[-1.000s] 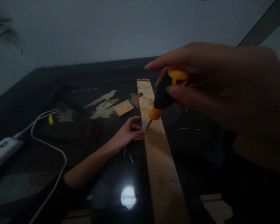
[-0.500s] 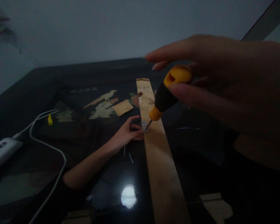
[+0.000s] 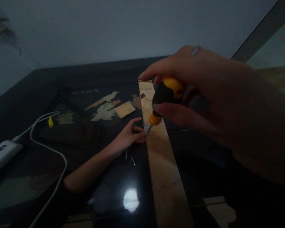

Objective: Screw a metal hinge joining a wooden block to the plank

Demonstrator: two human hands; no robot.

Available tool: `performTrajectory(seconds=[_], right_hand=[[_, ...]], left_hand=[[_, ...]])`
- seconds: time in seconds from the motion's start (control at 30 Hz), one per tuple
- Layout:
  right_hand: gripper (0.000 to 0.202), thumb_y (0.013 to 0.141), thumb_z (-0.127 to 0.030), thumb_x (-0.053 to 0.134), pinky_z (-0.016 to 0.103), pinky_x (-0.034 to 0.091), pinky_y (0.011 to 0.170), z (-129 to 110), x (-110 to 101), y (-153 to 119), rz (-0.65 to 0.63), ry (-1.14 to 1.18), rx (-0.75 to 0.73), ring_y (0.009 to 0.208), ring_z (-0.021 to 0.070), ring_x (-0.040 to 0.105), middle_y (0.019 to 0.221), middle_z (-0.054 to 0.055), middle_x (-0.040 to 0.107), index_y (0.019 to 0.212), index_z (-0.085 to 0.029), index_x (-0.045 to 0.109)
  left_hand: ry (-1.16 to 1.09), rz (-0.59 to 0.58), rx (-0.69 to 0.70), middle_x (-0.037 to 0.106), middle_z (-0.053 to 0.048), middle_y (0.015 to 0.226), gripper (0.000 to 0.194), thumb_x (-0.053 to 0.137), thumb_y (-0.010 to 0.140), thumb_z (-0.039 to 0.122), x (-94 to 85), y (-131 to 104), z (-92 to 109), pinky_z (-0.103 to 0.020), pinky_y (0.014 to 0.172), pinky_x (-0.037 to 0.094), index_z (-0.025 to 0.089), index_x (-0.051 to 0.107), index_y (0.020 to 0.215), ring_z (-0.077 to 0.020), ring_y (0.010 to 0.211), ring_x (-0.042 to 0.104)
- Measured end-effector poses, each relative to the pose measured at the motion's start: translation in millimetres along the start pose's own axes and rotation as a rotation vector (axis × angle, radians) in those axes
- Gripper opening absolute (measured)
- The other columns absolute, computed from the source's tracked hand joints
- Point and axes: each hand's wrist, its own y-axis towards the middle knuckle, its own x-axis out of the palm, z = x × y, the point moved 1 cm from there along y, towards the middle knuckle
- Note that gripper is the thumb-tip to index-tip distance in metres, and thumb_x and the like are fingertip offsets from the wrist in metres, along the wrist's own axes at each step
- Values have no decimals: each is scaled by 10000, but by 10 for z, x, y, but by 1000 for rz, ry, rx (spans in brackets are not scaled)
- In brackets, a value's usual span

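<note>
A long wooden board (image 3: pixel 162 158) lies on the dark glossy table, running away from me. On its left edge sits a small metal bracket (image 3: pixel 146 127) with a screw head showing. My left hand (image 3: pixel 130 134) is at that edge, its thumb and fingers pinching around the lower end of the bracket; the fingertips are partly hidden. In my right hand (image 3: pixel 199 82) is a screwdriver (image 3: pixel 160 96) with a yellow and black handle, gripped between thumb and fingers, index finger stretched forward. The screwdriver's shaft slants down to the bracket's lower end, where its tip meets a screw too small to make out.
Two long screws (image 3: pixel 133 161) lie left of the board. Beyond my left hand is a small square wood piece (image 3: pixel 125 110). A white power strip (image 3: pixel 5 155), its cable (image 3: pixel 61 155) and a yellow tag (image 3: pixel 50 122) are on the left. A wall (image 3: pixel 109 31) stands behind the table.
My right hand has come left and down, its fingers closing around the handle; the screwdriver has turned and stands more upright. My left hand and the board stay put.
</note>
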Motion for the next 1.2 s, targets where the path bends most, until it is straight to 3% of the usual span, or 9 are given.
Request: performTrajectory(seconds=[0.2, 0.3, 0.4, 0.5, 0.6, 0.73, 0.83, 1.0, 1.2], right_hand=[[321, 851, -170, 470, 219, 407, 706, 1, -27, -6, 39, 4, 13, 787, 74, 555, 917, -71, 591, 1157, -242, 538], [202, 888, -364, 500, 303, 352, 623, -21, 34, 23, 83, -219, 95, 781, 154, 552, 921, -24, 562, 1023, -238, 583], [406, 872, -583, 404, 329, 291, 578, -22, 81, 40, 96, -401, 176, 725, 215, 540, 862, 9, 546, 1005, -260, 611], [397, 882, -554, 414, 344, 373, 629, 16, 60, 24, 45, -274, 121, 764, 187, 551, 945, 7, 567, 1098, -266, 581], [320, 885, -348, 459, 302, 437, 762, 60, -11, -23, -14, -41, 24, 814, 126, 564, 1084, -33, 579, 1191, -275, 518], [260, 856, -192, 467, 288, 412, 739, 51, -53, -65, 51, -1, 32, 858, 98, 577, 994, -95, 623, 1072, -280, 580], [163, 888, -307, 510, 304, 363, 686, 4, -4, -33, 85, -173, 80, 813, 115, 549, 904, -53, 579, 982, -255, 633], [430, 849, -603, 428, 335, 273, 586, -11, 70, 47, 97, -441, 231, 766, 230, 545, 850, 19, 534, 974, -240, 622], [344, 907, -377, 452, 295, 395, 813, 93, -20, -17, 43, -89, 40, 935, 140, 565, 1065, -10, 586, 1182, -203, 563]], left_hand=[[-11, 8, -18, 611, 13, 797, 570, 657, 761, 51, 13, -11, 28, -272, 662, 577, 179, 413, 1260, -121, 648, 671], [1, 13, -15, 616, 4, 814, 555, 656, 767, 53, 21, -18, 38, -268, 666, 574, 175, 417, 1253, -123, 667, 673], [-2, 19, -11, 621, -3, 815, 545, 664, 764, 62, 21, -19, 34, -270, 658, 571, 176, 428, 1242, -128, 670, 674], [-13, 16, -4, 626, -5, 816, 556, 672, 757, 61, 16, -22, 32, -274, 655, 570, 177, 431, 1245, -127, 656, 674], [-21, 16, -9, 627, -4, 812, 567, 666, 757, 48, 10, -27, 38, -273, 656, 570, 173, 425, 1254, -123, 649, 674], [-9, 27, -27, 620, 7, 795, 566, 638, 773, 26, 12, -27, 50, -266, 654, 571, 171, 408, 1270, -115, 641, 671], [4, 37, -33, 620, 9, 789, 576, 626, 779, 15, 20, -22, 53, -263, 643, 573, 169, 395, 1283, -118, 643, 671], [-4, 43, -30, 614, 16, 772, 579, 639, 770, 16, 27, -25, 58, -265, 645, 577, 167, 408, 1279, -118, 642, 670], [-9, 37, -36, 615, 12, 787, 594, 623, 779, 12, 27, -37, 61, -261, 648, 576, 169, 387, 1301, -113, 645, 667]])
